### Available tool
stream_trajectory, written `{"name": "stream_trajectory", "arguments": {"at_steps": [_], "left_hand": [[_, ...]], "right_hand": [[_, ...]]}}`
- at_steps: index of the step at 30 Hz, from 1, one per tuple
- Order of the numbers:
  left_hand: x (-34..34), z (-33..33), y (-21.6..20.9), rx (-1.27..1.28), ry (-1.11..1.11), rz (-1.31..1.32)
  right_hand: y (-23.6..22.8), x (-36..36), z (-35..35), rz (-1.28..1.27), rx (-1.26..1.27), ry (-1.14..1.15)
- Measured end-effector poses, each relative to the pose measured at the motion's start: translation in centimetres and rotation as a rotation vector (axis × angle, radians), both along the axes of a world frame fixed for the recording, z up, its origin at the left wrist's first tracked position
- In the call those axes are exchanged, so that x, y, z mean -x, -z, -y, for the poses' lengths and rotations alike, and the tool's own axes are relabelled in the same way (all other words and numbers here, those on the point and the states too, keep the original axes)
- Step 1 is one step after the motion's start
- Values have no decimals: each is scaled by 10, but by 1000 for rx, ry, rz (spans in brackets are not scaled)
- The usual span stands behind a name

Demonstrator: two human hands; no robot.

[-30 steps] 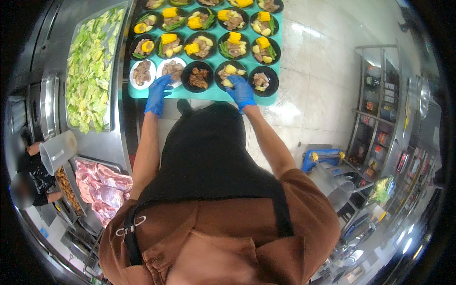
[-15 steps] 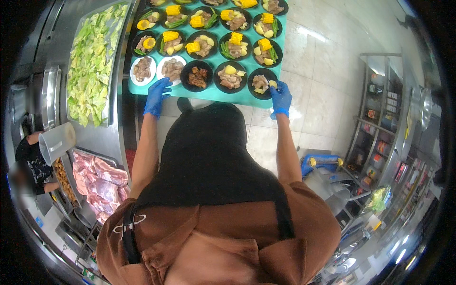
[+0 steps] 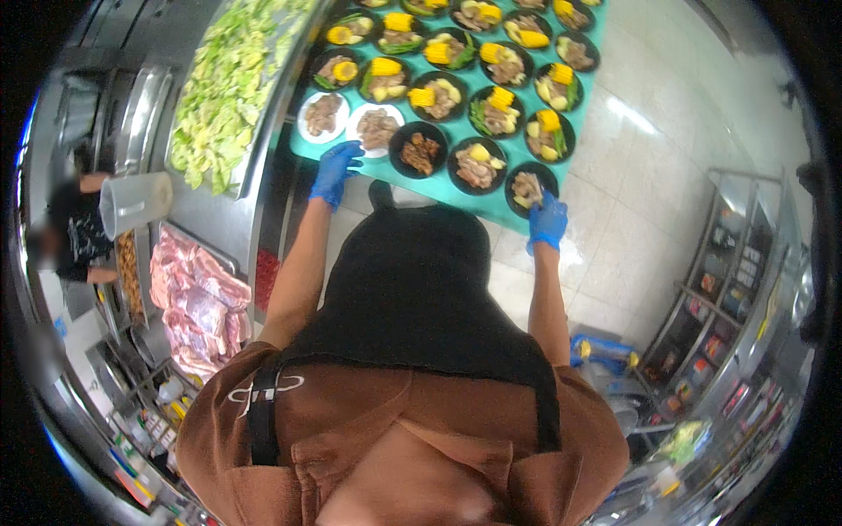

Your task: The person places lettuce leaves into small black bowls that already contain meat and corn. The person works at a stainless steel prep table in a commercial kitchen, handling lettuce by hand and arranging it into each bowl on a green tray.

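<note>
My left hand (image 3: 336,174), in a blue glove, has its fingers stretched out at the table's near edge, just below a white plate of meat (image 3: 377,130). It holds nothing that I can see. At the right, my right hand (image 3: 548,221), also gloved, reaches over the rim of a black bowl (image 3: 521,203) holding pale meat and potato. Its fingers are drawn together inside the bowl; what they grip is hidden. Between the hands stand a black bowl of browned meat (image 3: 419,152) and another with pale meat and potato chunks (image 3: 477,167).
Several black bowls with meat, corn and green beans fill the turquoise table (image 3: 500,209). To the left are a tray of cut lettuce (image 3: 224,96), a tray of raw meat (image 3: 197,298) and a translucent jug (image 3: 138,202) near another person (image 3: 74,228). Shelving (image 3: 702,289) stands right.
The view has swung, so the table appears further right and more tilted. My right hand's fingertips have moved further into the bowl, and the potato chunk at them no longer shows clearly.
</note>
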State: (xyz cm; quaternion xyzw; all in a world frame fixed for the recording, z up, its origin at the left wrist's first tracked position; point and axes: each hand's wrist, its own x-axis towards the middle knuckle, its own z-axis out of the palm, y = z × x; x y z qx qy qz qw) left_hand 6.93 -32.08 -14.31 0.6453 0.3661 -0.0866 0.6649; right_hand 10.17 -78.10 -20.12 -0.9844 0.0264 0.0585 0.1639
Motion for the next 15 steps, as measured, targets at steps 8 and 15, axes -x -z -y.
{"name": "stream_trajectory", "arguments": {"at_steps": [8,15], "left_hand": [[40,-7,14,-36,-197,24],[39,-17,-1,-12,-268,-12]], "right_hand": [[11,-3,7,-21,134,2],[-31,-42,-5,-131,-70,-80]]}}
